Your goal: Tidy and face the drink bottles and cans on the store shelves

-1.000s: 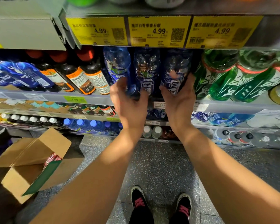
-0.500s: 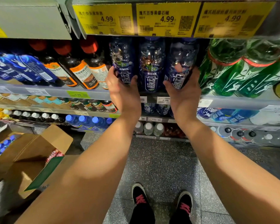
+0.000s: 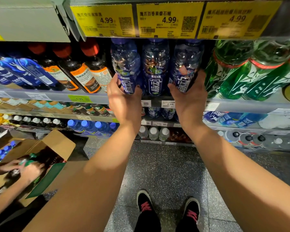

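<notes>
Three clear blue-labelled drink bottles stand side by side on the shelf (image 3: 97, 97) under yellow 4.99 price tags. My left hand (image 3: 124, 99) grips the base of the left blue bottle (image 3: 126, 67), thumb on its left side. My right hand (image 3: 189, 97) grips the lower part of the right blue bottle (image 3: 186, 64), fingers wrapped round its right side. The middle blue bottle (image 3: 155, 69) stands between them, untouched, label facing me.
Dark bottles with orange labels (image 3: 84, 72) stand to the left, green bottles (image 3: 238, 69) to the right. Lower shelves hold more drinks. An open cardboard box (image 3: 57, 144) sits on the floor at left, where another person's hands (image 3: 23, 169) handle a bottle.
Both my hands rose slightly along the outer blue bottles and tightened round them. The left bottle's label turned toward me. Another person's hands appeared at the box.
</notes>
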A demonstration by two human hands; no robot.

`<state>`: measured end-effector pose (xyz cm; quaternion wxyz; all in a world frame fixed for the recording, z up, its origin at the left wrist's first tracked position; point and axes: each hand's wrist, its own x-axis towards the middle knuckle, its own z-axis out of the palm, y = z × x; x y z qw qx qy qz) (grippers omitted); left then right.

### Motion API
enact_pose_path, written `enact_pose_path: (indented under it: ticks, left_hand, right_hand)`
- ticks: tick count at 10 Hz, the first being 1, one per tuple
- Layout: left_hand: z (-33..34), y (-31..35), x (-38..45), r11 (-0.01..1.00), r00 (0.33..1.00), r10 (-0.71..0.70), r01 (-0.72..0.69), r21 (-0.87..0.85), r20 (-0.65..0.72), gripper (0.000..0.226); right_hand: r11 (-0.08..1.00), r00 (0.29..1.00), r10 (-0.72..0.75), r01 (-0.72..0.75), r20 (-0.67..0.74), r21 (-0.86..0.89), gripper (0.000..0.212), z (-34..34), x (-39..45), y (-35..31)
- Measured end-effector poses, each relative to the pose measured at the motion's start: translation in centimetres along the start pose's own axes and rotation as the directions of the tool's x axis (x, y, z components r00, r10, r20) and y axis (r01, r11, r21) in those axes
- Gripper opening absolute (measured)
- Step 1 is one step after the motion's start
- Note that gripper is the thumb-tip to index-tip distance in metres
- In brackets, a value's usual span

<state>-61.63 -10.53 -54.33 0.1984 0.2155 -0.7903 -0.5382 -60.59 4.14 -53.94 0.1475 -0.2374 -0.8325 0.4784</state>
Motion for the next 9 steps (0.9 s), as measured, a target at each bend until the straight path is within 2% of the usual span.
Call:
enact_pose_path:
  ticks: [4, 6, 7, 9]
  left_hand:
    - [-0.2, -0.3, 0.3, 0.991, 0.998, 0.046, -0.051, 0.121, 0.047, 0.065]
    - [-1.4, 0.3, -1.5, 0.979, 0.997, -0.019, 0.002, 0.205, 0.077, 0.073]
    - [-2.4, 1.4, -3.3, 0.97, 0.996, 0.014, -0.035, 0.241, 0.087, 0.064]
    - [-3.6, 6.1, -6.9, 0.952, 0.958, -0.004, -0.083, 0.293, 0.285, 0.037]
  right_hand:
    - [0.998, 1.0, -0.008, 0.01, 0.025, -0.058, 0.088, -0.5, 0.0, -0.3]
    - [0.991, 0.995, -0.034, 0.046, 0.098, -0.127, 0.065, -2.2, -1.7, 0.1]
    - [0.975, 0.982, 0.067, -0.027, 0.176, -0.22, 0.056, -3.5, -2.1, 0.2]
    - [0.947, 0.901, 0.176, -0.045, 0.395, -0.319, 0.048, -8.8, -2.6, -2.5]
